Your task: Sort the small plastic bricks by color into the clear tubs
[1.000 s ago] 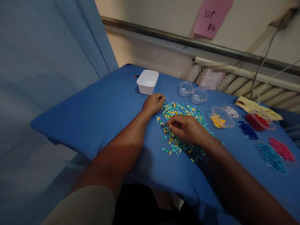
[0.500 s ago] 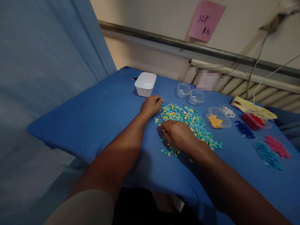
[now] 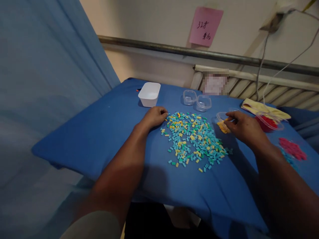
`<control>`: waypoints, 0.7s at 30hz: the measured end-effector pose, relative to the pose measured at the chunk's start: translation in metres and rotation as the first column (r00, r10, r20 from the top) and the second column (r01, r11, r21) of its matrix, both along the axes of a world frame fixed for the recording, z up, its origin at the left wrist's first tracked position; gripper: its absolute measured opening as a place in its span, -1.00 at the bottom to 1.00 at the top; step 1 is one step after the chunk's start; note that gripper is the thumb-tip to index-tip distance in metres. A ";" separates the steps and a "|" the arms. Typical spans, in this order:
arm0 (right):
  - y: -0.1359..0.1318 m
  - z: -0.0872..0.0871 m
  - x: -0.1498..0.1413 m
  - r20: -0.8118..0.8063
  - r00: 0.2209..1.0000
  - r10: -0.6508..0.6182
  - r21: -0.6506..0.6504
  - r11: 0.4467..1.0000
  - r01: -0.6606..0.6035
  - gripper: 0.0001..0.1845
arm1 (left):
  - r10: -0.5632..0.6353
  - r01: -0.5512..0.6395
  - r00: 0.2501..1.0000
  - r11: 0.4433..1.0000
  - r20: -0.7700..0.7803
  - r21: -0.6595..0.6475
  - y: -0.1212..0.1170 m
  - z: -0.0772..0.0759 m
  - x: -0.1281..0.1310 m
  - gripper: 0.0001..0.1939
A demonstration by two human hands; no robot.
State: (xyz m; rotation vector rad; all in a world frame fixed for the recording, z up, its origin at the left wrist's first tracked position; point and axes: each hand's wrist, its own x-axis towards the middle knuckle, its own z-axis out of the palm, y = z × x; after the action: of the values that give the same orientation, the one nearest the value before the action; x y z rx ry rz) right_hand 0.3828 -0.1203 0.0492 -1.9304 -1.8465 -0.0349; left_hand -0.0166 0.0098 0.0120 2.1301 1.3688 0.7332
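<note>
A mixed spread of small toy bricks (image 3: pixel 199 141) in light blue, green, pale yellow and orange lies on the blue-covered table (image 3: pixel 99 122). My left hand (image 3: pixel 155 117) rests at its far left edge, fingers curled closed; whatever they may hold is hidden. Over a clear plastic tub (image 3: pixel 220 116) at the right hovers my right hand (image 3: pixel 243 127), thumb and forefinger pinched on what looks like a small orange brick (image 3: pixel 226 120). Orange bricks (image 3: pixel 222 127) lie inside that tub, partly covered by the hand.
A white plastic box (image 3: pixel 149 94) stands at the back left. Two clear tubs, one left (image 3: pixel 189 97) and one right (image 3: pixel 203 103), sit near the wall. Red bricks (image 3: pixel 266 123), pink bricks (image 3: pixel 292 148) and a yellow cloth (image 3: pixel 264 109) are at the right.
My right hand has moved from the brick spread rightward to the tub of orange bricks. My left hand stays by the spread's far left edge. The view has shifted slightly.
</note>
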 end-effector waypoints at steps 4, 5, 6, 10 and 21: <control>-0.020 -0.011 -0.003 0.002 0.998 0.061 0.082 0.995 -0.061 -0.57 | -0.090 0.088 0.986 0.996 -0.143 -0.020 -0.004 0.009 -0.009 -0.75; -0.028 -0.012 -0.008 0.003 0.995 0.097 0.127 0.987 -0.097 -0.59 | -0.099 0.097 0.980 0.995 -0.172 -0.020 -0.005 0.011 -0.010 -0.75; -0.036 -0.015 -0.014 0.001 0.990 0.142 0.165 0.976 -0.140 -0.63 | -0.103 0.100 0.975 0.995 -0.199 -0.023 -0.007 0.013 -0.011 -0.74; -0.060 -0.027 -0.040 -0.056 0.928 0.369 0.152 0.921 -0.357 -0.73 | -0.136 0.119 0.959 0.990 -0.250 -0.080 -0.013 0.023 -0.014 -0.74; -0.056 -0.041 -0.095 -0.282 0.729 0.623 0.175 0.781 -0.599 -0.79 | -0.056 0.048 0.953 0.998 -0.298 -0.034 -0.032 0.036 -0.007 -0.77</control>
State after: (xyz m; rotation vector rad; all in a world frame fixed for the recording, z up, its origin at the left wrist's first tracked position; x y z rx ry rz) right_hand 0.2873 -0.1762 0.0078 -1.0989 -2.1093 0.4036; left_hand -0.0239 -0.0219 0.0476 2.3171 1.4558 0.3789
